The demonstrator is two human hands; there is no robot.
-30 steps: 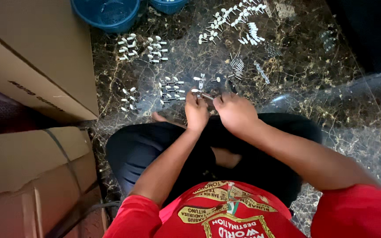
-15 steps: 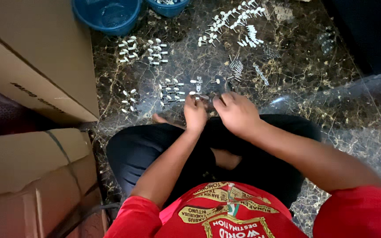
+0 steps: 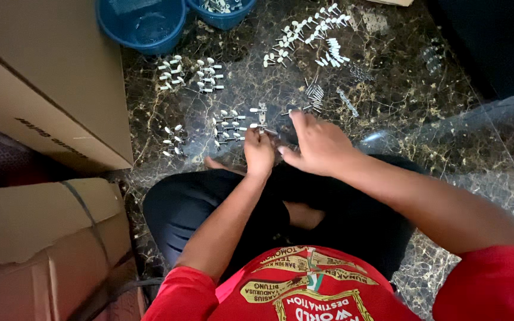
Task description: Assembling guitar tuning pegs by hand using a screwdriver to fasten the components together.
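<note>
Two cardboard boxes (image 3: pixel 37 89) stand at the left; two blue tubs (image 3: pixel 144 24) sit far off on the dark marble floor (image 3: pixel 423 95).

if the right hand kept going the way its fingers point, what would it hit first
The right hand points up and left across the floor. First in that line is probably the small metal piece just past its fingertips, then the group of white parts; depth is hard to judge.

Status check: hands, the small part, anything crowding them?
Left hand and right hand pinch a small white part together. Clusters of white parts on the marble floor just ahead. Nothing blocking.
</note>
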